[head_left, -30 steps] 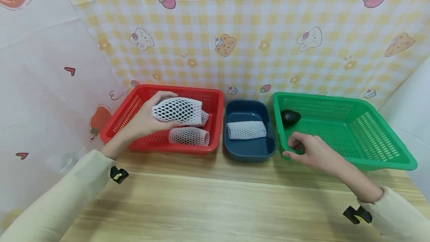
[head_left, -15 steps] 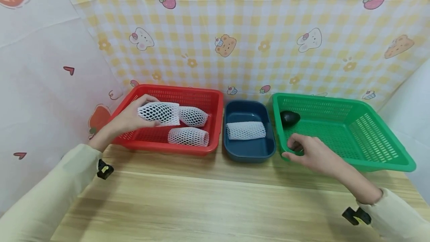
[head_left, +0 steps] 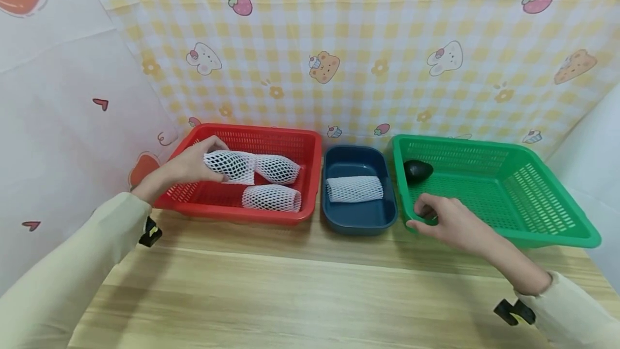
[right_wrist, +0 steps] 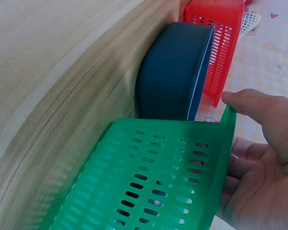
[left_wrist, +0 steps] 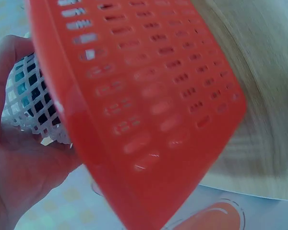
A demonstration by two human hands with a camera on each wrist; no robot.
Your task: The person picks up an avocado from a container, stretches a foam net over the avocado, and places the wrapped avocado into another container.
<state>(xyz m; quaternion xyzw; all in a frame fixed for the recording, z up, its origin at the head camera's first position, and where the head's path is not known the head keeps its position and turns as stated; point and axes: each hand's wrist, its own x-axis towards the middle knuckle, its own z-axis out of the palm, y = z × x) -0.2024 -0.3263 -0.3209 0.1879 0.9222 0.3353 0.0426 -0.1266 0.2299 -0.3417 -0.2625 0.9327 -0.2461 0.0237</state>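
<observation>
My left hand (head_left: 194, 161) grips an avocado in a white foam net sleeve (head_left: 229, 166), low over the left part of the red basket (head_left: 286, 216); dark skin shows through the mesh. In the left wrist view the basket wall partly hides this foam-netted avocado (left_wrist: 31, 93). Two more white foam nets lie to its right, a back one (head_left: 277, 169) with something dark inside and a paler front one (head_left: 271, 198). My right hand (head_left: 452, 220), fingers loosely curled, hovers over the front left corner of the green basket (head_left: 523, 237). A bare avocado (head_left: 417, 171) lies in that basket.
Between the two baskets stands a dark blue tub (head_left: 360, 224) with a flattened white foam net (head_left: 356, 188) in it. All three containers stand at the back of the wooden table (head_left: 310, 295), against a checked cloth (head_left: 290, 31).
My left hand has moved left and slightly down with the foam-netted avocado, uncovering the back foam net; in the last half second it shifted little. My right hand stays in place.
</observation>
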